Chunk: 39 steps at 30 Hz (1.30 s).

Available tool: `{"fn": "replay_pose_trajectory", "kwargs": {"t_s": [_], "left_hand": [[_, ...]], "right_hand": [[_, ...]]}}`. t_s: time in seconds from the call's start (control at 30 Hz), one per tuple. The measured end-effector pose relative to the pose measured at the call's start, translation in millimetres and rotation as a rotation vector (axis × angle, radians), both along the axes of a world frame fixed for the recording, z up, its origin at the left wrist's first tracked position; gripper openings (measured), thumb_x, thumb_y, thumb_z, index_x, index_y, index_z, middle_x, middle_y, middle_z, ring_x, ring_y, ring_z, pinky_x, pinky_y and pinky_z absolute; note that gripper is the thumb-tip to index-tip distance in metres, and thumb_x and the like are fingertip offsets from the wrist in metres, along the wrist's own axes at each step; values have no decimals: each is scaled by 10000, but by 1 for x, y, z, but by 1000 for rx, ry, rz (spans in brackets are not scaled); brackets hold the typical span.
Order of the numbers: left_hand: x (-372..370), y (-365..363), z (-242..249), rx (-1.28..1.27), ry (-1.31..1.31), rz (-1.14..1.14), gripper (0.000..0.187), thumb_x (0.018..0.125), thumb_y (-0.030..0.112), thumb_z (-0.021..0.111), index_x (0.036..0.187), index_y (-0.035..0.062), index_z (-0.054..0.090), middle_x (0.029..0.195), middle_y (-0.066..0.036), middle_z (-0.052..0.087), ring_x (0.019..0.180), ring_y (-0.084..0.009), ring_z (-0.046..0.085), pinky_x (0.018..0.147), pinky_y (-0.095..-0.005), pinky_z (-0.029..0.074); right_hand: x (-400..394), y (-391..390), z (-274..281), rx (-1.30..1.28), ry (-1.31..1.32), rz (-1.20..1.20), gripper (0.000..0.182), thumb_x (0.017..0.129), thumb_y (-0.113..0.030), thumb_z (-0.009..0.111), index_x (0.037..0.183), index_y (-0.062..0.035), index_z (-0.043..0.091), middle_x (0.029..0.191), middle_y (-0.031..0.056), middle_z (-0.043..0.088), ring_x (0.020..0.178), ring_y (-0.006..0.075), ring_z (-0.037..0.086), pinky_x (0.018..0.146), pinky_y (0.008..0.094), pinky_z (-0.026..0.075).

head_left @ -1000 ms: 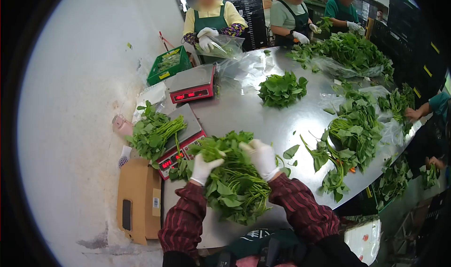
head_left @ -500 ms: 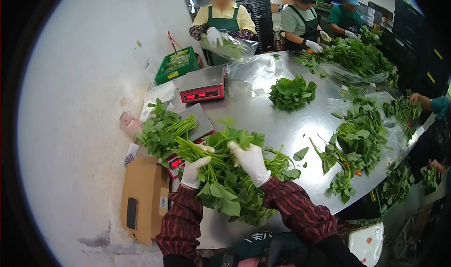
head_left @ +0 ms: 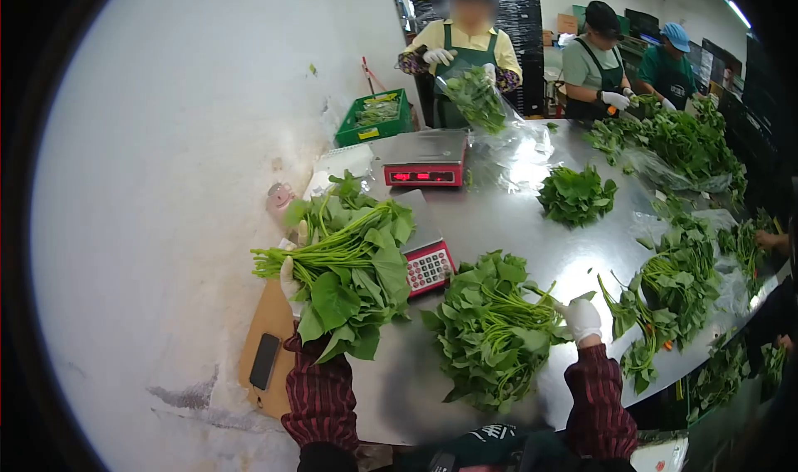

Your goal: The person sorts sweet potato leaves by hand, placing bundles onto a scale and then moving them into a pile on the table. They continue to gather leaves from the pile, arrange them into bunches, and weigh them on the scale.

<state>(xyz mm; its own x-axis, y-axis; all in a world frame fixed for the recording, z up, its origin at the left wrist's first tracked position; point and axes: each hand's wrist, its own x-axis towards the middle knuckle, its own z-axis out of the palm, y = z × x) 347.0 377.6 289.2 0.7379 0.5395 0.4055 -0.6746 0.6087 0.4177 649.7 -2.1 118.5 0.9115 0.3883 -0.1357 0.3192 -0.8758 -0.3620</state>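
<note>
My left hand (head_left: 289,279), in a white glove, is closed around the stems of a bunch of leafy greens (head_left: 353,260). The bunch is held up at the left, its stem ends pointing left and its leaves partly covering a small red scale (head_left: 429,267) with a keypad. A loose pile of the same greens (head_left: 499,339) lies on the metal table (head_left: 465,231) in front of me. At the pile's right edge, my gloved right hand (head_left: 582,319) has its fingers bent at the stems; the fingertips are partly hidden among them.
A larger red scale (head_left: 424,173) and a green crate (head_left: 374,116) stand further back. More greens (head_left: 576,196) lie beyond the pile, with heaps (head_left: 677,264) at the right. A phone (head_left: 264,361) rests on cardboard (head_left: 270,306). Across the table, a person bags greens (head_left: 478,98); others work nearby.
My hands have moved apart. The left has carried its bunch left, while the right has moved right to the pile's stems. The small scale's keypad now shows. My view has shifted left.
</note>
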Motion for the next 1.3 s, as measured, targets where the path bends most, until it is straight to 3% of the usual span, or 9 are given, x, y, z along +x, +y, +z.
{"fn": "replay_pose_trajectory", "kwargs": {"t_s": [0.1,0.17,0.27,0.5,0.67,0.83,1.0,1.2,1.3], "left_hand": [[1,9,-15,-74,26,110,280,897,210,521,1151,98,484,1283,-127,517,1100,-336,550,951,-545,437],[3,9,-16,63,-63,53,185,890,166,522,1052,89,475,1151,-95,598,1035,-341,588,899,-559,473],[4,-19,-25,0,-5,68,182,880,135,529,1048,94,474,1059,-71,600,1040,-343,581,897,-568,474],[-4,-56,-39,-42,48,-172,246,851,93,538,1071,88,429,1045,-103,545,1013,-353,584,892,-550,492],[-9,-77,-39,-29,241,-187,251,778,29,568,1004,72,469,1134,-139,551,962,-320,609,854,-489,524],[-10,-78,-47,-21,280,-110,250,724,-9,585,955,40,504,1368,-199,435,913,-250,617,837,-398,522],[-18,-97,-54,630,756,212,318,706,-49,652,1015,-9,588,1173,-141,610,1051,-171,567,904,-308,443],[-38,-120,-78,428,880,37,378,727,-11,720,1082,31,597,967,-27,638,907,-123,596,805,-279,484],[-63,-70,-38,737,1060,194,358,725,63,751,1051,23,607,954,-24,642,891,-114,586,800,-286,484]], "right_hand": [[-27,13,71,-26,-193,-160,365,801,-332,663,911,16,657,692,203,643,617,338,642,600,399,513],[-41,29,104,474,-282,94,307,867,-258,628,952,36,643,656,165,644,554,236,632,538,320,486],[-91,61,178,892,285,223,306,895,-229,618,1019,49,640,800,81,653,517,81,545,511,213,443],[-140,142,195,1077,-28,595,300,894,-259,607,1014,14,642,769,116,663,513,113,598,506,253,484],[-128,170,190,1045,833,252,297,886,-279,610,868,15,648,604,13,571,407,51,454,397,207,350],[-142,161,168,1398,685,-118,243,868,-246,598,784,-20,625,550,-25,506,398,44,401,387,197,294],[-198,154,143,1069,723,107,244,883,-251,592,762,-42,623,574,24,590,432,37,418,424,191,318],[-202,153,121,783,531,426,262,873,-215,644,941,38,631,671,55,619,496,74,536,475,228,429],[-181,149,123,891,517,280,277,882,-222,625,986,34,632,726,72,644,496,96,556,486,240,444]]}}
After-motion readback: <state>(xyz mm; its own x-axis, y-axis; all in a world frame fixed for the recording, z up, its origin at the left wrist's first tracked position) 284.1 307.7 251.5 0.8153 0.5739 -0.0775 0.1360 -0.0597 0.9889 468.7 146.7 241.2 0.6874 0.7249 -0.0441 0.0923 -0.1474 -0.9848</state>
